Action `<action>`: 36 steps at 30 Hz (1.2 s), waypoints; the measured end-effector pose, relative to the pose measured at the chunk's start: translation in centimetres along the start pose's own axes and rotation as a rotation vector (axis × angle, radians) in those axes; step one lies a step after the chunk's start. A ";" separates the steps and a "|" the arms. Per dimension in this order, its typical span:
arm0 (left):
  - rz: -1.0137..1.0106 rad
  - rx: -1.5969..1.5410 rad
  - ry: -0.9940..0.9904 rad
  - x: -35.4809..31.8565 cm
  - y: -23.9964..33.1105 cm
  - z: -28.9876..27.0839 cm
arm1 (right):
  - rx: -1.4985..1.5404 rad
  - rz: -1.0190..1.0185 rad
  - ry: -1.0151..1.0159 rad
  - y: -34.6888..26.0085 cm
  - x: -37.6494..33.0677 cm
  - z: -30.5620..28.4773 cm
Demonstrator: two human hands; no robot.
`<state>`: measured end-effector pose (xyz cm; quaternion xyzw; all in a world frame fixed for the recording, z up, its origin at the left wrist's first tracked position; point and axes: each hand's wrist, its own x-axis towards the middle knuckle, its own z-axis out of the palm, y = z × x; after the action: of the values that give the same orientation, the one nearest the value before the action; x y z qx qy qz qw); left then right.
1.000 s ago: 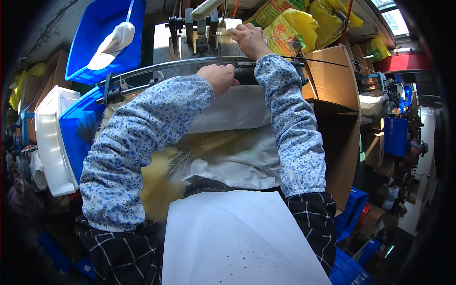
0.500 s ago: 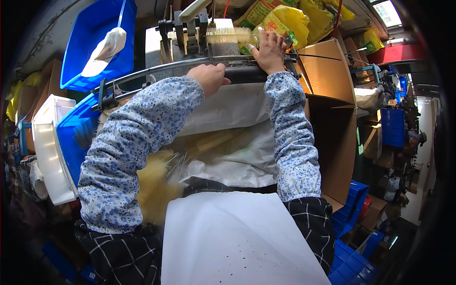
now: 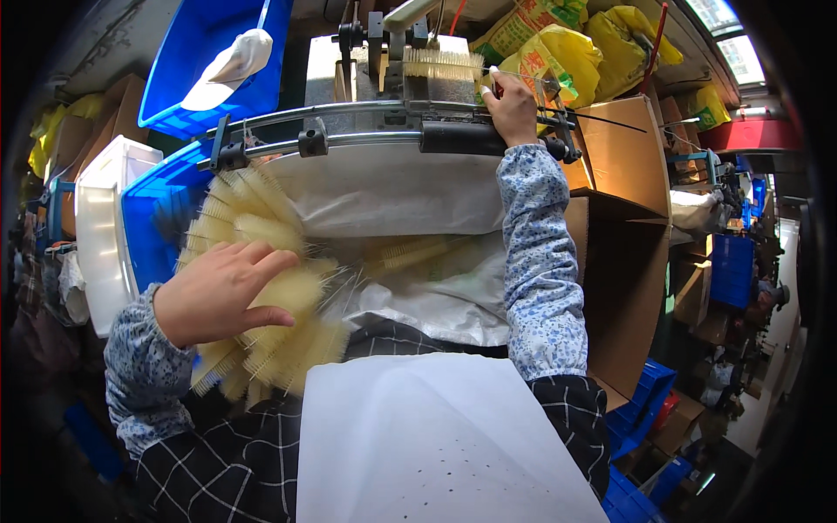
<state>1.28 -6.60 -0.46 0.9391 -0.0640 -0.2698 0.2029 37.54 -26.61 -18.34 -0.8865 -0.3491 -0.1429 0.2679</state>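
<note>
My left hand (image 3: 228, 292) hovers over a heap of pale yellow bristle brushes (image 3: 292, 296) at the left of my lap, its fingers loosely apart and its thumb stretched out. Nothing shows in its grasp. At the bench machine, my right hand (image 3: 513, 106) is closed, its wrapped fingertips pinching at the right end of a cylindrical bristle brush (image 3: 443, 63). This brush lies level, its left end by the machine's clamp parts (image 3: 388, 52). The exact grip on its thin wire stem is partly hidden. Below runs a metal rail with a black sleeve (image 3: 462, 138).
A blue bin (image 3: 166, 87) with a white cap (image 3: 231, 70) stands far left, beside a white tray (image 3: 105, 227). An open cardboard box (image 3: 623, 288) is at my right. Yellow bags (image 3: 558, 61) lie behind the machine. White sheeting (image 3: 410, 192) hangs below the rail; a white sheet (image 3: 436, 436) covers my lap.
My left hand has left the rail and come down to the brush heap. My right hand's spread fingers have curled in at the brush's end. The view has shifted slightly.
</note>
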 end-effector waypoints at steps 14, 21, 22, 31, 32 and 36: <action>-0.143 -0.213 0.440 -3.2 1.8 7.5 | 0.006 0.054 -0.041 -4.2 0.3 1.5; -0.060 -0.276 0.568 -2.6 2.0 6.4 | -0.074 0.031 -0.064 -10.5 0.3 2.5; -0.051 -0.291 0.559 -2.4 2.1 6.1 | -0.069 0.029 -0.057 -11.2 0.3 2.7; 0.106 -0.281 0.650 -3.4 2.1 1.4 | -0.053 0.050 -0.109 -10.0 0.4 1.6; 0.115 -0.258 0.687 -4.1 1.9 1.1 | -0.034 0.041 -0.097 -9.1 0.4 1.5; 0.077 -0.350 0.825 -5.9 0.2 1.5 | -0.036 0.007 -0.063 -4.6 0.3 0.7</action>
<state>-4.50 -5.92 1.25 0.9166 0.0339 0.1284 0.3770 34.62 -23.24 -17.07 -0.8964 -0.3518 -0.1203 0.2413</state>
